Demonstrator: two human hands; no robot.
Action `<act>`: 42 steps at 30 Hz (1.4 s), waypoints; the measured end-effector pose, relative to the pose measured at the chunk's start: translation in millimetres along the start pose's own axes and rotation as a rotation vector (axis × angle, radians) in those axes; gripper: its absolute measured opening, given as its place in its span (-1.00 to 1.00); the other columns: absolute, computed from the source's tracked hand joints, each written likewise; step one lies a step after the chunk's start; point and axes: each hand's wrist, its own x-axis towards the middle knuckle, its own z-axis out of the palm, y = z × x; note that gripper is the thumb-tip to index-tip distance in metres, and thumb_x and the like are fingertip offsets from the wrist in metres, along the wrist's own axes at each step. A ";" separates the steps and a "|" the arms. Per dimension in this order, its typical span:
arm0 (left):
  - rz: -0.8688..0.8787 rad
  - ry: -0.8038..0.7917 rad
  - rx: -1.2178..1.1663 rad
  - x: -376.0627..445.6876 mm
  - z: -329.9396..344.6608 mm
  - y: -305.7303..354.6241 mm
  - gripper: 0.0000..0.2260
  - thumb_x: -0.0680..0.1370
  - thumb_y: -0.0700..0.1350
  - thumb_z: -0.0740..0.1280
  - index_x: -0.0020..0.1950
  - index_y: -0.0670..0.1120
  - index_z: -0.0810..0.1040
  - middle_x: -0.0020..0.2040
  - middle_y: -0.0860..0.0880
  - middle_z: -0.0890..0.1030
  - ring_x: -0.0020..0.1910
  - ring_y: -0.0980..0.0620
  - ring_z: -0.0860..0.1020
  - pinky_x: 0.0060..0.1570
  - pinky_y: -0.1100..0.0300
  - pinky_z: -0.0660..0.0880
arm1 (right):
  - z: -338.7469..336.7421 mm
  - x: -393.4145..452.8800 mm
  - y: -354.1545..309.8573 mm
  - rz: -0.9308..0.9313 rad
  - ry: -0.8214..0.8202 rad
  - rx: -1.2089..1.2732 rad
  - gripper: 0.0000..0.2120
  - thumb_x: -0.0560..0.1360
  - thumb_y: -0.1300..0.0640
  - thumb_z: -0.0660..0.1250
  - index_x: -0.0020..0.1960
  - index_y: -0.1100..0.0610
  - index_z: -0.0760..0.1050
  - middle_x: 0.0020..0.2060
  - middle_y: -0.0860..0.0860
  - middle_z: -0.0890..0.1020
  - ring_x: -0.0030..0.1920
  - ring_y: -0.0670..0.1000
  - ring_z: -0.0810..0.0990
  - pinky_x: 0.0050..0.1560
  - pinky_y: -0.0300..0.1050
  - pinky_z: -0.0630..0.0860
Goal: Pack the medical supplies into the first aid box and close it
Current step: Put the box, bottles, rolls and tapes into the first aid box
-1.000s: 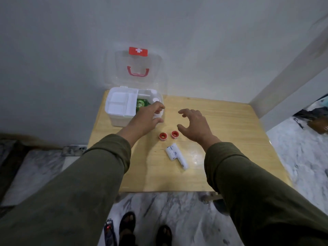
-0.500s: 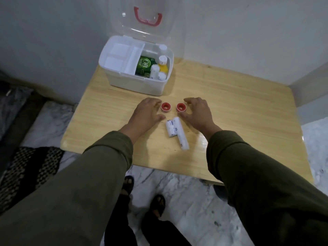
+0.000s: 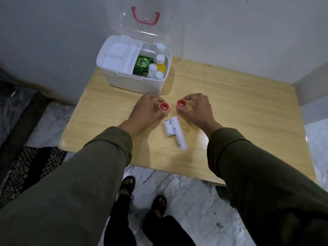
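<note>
Now each hand pinches a red tape roll: left hand (image 3: 148,110) on one tape roll (image 3: 164,106), right hand (image 3: 197,109) on the other (image 3: 181,103), both beyond two white bandage rolls (image 3: 173,130). Next, lift them forward into the open box (image 3: 134,82).

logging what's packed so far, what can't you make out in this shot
Head view only:
- Printing on the two white rolls: too small to read.
- Bottles in the first aid box: only the caps show, labels hidden by the box wall.
- Lid: its top is cut off by the frame edge.
- Left hand and right hand: grip on the red tape rolls partly hidden by the fingers.
</note>
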 end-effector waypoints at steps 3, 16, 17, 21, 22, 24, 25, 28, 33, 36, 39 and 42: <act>-0.010 0.024 -0.007 -5.7 -12.6 8.9 -0.60 0.38 0.03 0.49 0.19 -0.01 0.55 0.20 0.00 0.48 0.16 0.07 0.44 0.12 0.26 0.32 | -18.2 -5.1 -9.2 -0.010 0.018 0.003 -0.67 0.33 -0.04 0.49 0.04 0.04 0.56 0.12 0.06 0.54 0.24 0.08 0.37 0.24 0.06 0.36; 0.109 0.177 0.044 -15.3 -132.6 17.9 -0.64 0.37 0.00 0.50 0.14 0.01 0.59 0.02 0.02 0.48 -0.05 0.11 0.46 0.01 0.23 0.37 | -70.9 14.8 -114.4 -0.190 0.159 -0.024 -0.65 0.33 -0.12 0.48 0.03 0.02 0.56 0.10 0.05 0.54 0.19 0.07 0.39 0.14 -0.03 0.35; 0.107 0.191 0.054 -10.8 -144.7 13.8 -0.64 0.37 0.00 0.51 0.13 0.02 0.59 0.01 0.02 0.47 -0.05 0.10 0.46 0.00 0.24 0.35 | -67.6 20.0 -124.1 -0.204 0.161 -0.013 -0.65 0.33 -0.12 0.48 0.03 0.02 0.56 0.09 0.05 0.54 0.19 0.07 0.39 0.15 -0.02 0.35; 0.099 0.150 0.155 16.3 -188.1 -11.2 -0.61 0.38 0.00 0.50 0.19 0.04 0.59 -0.02 0.01 0.41 -0.05 0.07 0.39 -0.03 0.23 0.30 | -43.6 46.3 -159.1 -0.212 0.145 -0.010 -0.65 0.33 -0.13 0.47 0.05 -0.03 0.57 0.12 0.02 0.54 0.20 0.06 0.38 0.18 0.01 0.36; 0.094 0.132 0.170 24.8 -197.0 -17.5 -0.61 0.38 0.00 0.50 0.19 0.04 0.59 -0.03 0.01 0.40 -0.05 0.06 0.38 -0.04 0.22 0.29 | -36.1 53.7 -166.4 -0.204 0.138 -0.009 -0.65 0.32 -0.13 0.48 0.05 -0.05 0.57 0.13 0.02 0.54 0.21 0.06 0.37 0.19 0.02 0.36; 0.091 0.111 0.191 42.8 -210.2 -30.6 -0.60 0.38 0.00 0.50 0.21 0.04 0.58 -0.06 0.01 0.40 -0.03 0.02 0.39 -0.05 0.20 0.29 | -20.0 67.7 -179.6 -0.177 0.121 -0.007 -0.64 0.30 -0.14 0.49 0.05 -0.07 0.57 0.14 0.01 0.53 0.22 0.04 0.36 0.19 0.00 0.34; 0.092 0.105 0.194 50.3 -213.4 -35.2 -0.59 0.38 -0.01 0.50 0.22 0.04 0.58 -0.06 0.00 0.40 -0.03 -0.01 0.41 -0.05 0.20 0.30 | -13.6 72.5 -183.5 -0.168 0.110 -0.011 -0.63 0.30 -0.14 0.50 0.05 -0.06 0.58 0.15 0.01 0.53 0.22 0.04 0.35 0.18 -0.02 0.33; 0.083 0.055 0.179 81.6 -223.6 -52.4 -0.59 0.39 -0.03 0.49 0.24 0.05 0.57 -0.05 -0.01 0.41 -0.02 -0.02 0.40 -0.05 0.20 0.29 | 6.4 94.3 -199.5 -0.142 0.090 -0.047 -0.62 0.29 -0.13 0.51 0.06 -0.04 0.58 0.17 0.02 0.51 0.22 0.05 0.35 0.11 -0.12 0.26; 0.097 -0.049 0.159 118.3 -221.1 -72.8 -0.60 0.42 -0.04 0.47 0.25 0.05 0.56 -0.01 -0.05 0.49 -0.05 0.01 0.38 -0.09 0.19 0.27 | 29.1 119.8 -210.4 -0.095 0.051 -0.082 -0.62 0.27 -0.10 0.54 0.03 -0.01 0.60 0.17 0.02 0.51 0.20 0.06 0.36 0.14 -0.07 0.30; 0.101 -0.106 0.129 130.9 -215.4 -81.1 -0.61 0.43 -0.04 0.46 0.25 0.04 0.56 -0.04 -0.03 0.47 -0.07 0.00 0.39 -0.10 0.18 0.28 | 39.1 127.7 -209.6 -0.089 0.019 -0.141 -0.62 0.26 -0.11 0.54 0.01 0.00 0.60 0.17 0.03 0.52 0.20 0.07 0.36 0.17 0.01 0.34; 0.091 -0.150 0.081 140.6 -215.3 -84.0 -0.59 0.43 -0.03 0.46 0.27 0.06 0.54 -0.04 -0.03 0.50 -0.09 0.00 0.42 -0.12 0.19 0.29 | 43.9 132.2 -209.9 -0.080 0.004 -0.187 -0.62 0.27 -0.12 0.53 0.02 0.00 0.60 0.18 0.02 0.51 0.22 0.08 0.35 0.18 0.02 0.34; 0.087 -0.225 0.058 146.9 -219.1 -85.3 -0.56 0.41 -0.03 0.48 0.29 0.07 0.53 -0.08 0.01 0.48 -0.09 0.01 0.42 -0.15 0.24 0.28 | 45.2 135.9 -210.0 -0.071 -0.009 -0.206 -0.62 0.27 -0.12 0.53 0.02 -0.01 0.59 0.18 0.01 0.50 0.23 0.07 0.34 0.20 0.01 0.32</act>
